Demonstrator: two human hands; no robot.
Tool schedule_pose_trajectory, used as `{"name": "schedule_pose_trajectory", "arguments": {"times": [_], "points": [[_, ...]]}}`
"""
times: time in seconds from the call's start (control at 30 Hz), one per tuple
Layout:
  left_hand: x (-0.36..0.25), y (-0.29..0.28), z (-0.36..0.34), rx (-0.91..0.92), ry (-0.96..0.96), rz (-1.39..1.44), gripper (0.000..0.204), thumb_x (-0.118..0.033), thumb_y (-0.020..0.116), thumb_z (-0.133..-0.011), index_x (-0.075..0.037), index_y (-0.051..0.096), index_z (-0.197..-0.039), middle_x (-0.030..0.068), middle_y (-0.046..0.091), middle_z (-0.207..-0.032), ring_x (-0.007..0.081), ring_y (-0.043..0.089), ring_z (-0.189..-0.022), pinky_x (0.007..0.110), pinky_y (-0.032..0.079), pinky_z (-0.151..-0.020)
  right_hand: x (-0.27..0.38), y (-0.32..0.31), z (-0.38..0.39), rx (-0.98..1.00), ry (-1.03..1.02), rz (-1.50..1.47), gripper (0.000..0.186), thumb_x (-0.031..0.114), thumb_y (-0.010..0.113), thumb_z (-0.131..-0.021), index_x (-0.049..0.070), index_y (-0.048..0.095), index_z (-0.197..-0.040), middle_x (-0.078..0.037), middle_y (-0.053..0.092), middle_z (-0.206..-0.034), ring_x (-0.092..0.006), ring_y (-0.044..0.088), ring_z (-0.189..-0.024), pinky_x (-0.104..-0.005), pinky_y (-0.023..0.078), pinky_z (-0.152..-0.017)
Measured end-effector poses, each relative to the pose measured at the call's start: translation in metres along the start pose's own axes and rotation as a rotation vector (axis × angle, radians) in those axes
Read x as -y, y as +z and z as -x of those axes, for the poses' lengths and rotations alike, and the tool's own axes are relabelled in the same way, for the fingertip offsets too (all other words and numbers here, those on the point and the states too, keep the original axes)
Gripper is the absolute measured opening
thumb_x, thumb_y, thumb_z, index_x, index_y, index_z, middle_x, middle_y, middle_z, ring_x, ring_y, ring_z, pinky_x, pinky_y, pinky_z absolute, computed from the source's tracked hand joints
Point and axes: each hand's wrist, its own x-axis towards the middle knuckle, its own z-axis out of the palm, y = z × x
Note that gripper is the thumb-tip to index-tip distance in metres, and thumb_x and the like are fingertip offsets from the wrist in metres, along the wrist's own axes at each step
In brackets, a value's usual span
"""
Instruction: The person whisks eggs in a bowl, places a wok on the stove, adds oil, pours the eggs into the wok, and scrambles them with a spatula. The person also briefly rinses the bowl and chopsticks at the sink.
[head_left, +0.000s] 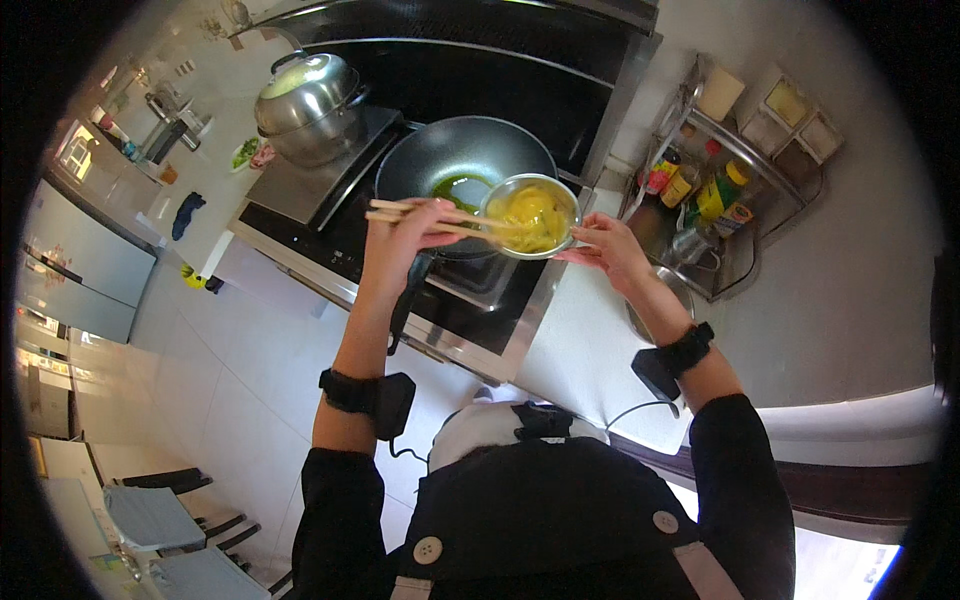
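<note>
Over the right front rim of a dark wok (410, 165), my right hand (608, 250) grips the edge of a small metal bowl (571, 203). Yellow beaten egg (535, 218) fills much of the bowl. Wooden chopsticks (455, 217) are pinched in my left hand (405, 240), their tips in the egg. A little yellowish oil (455, 187) lies in the bottom of the wok, which sits on the black stove (470, 305). The wok's dark handle (405, 310) points toward me, passing beside my left wrist.
A lidded steel pot (308, 105) stands on a metal cover left of the wok. To the right, a wire rack (745, 270) holds several sauce bottles (715, 195). A plate of greens and meat (252, 153) is on the left counter, near a dark cloth (187, 215).
</note>
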Motion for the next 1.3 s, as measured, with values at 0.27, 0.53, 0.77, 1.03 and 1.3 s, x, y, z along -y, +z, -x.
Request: {"name": "schedule_pose_trajectory", "arguments": {"times": [0.27,0.53,0.77,1.03,1.3], "points": [[-0.001,-0.036,-0.041,-0.121,0.056,0.014,0.021,-0.011,0.063,-0.084,0.009,0.063,-0.091,0.0199,0.066,-0.089,0.0276,0.069,-0.08,0.032,0.061,-0.068,0.007,0.044,-0.065,0.023,0.043,-0.043,0.005,0.004,0.056,-0.088,0.004,0.051,-0.089,-0.01,0.061,-0.084,-0.0255,0.069,-0.079,-0.0278,0.059,-0.069],[0.015,-0.065,-0.06,-0.164,-0.035,0.135,0.021,-0.01,0.064,-0.083,0.011,0.063,-0.089,0.0217,0.066,-0.087,0.0286,0.069,-0.079,0.032,0.061,-0.068,0.0,0.061,-0.105,0.01,0.053,-0.045,0.01,-0.001,0.055,-0.085,0.002,0.046,-0.085,-0.013,0.057,-0.084,-0.0313,0.069,-0.073,-0.0274,0.06,-0.06],[0.016,-0.067,-0.062,-0.135,-0.027,0.066,0.024,-0.013,0.065,-0.085,0.009,0.064,-0.093,0.0229,0.066,-0.093,0.0284,0.069,-0.084,0.033,0.06,-0.073,0.0,0.056,-0.121,0.016,0.058,0.03,0.009,0.0,0.055,-0.086,0.004,0.047,-0.085,-0.008,0.055,-0.073,-0.0241,0.069,-0.064,-0.017,0.042,-0.038],[-0.004,-0.056,-0.061,-0.015,-0.031,-0.045,0.023,-0.015,0.065,-0.085,0.007,0.066,-0.094,0.0185,0.067,-0.092,0.0248,0.069,-0.082,0.03,0.06,-0.07,-0.001,0.051,-0.126,-0.013,0.053,0.018,0.009,-0.002,0.058,-0.085,0.003,0.051,-0.087,-0.01,0.059,-0.079,-0.0274,0.07,-0.073,-0.0141,0.039,-0.038],[-0.002,-0.054,-0.075,-0.059,0.047,-0.075,0.019,-0.011,0.064,-0.084,0.006,0.067,-0.09,0.0169,0.067,-0.088,0.0229,0.069,-0.078,0.028,0.06,-0.065,0.001,0.054,-0.123,-0.023,0.066,-0.052,0.008,-0.001,0.054,-0.087,0.002,0.047,-0.085,-0.012,0.057,-0.075,-0.0273,0.07,-0.068,-0.0165,0.039,-0.035]]}}
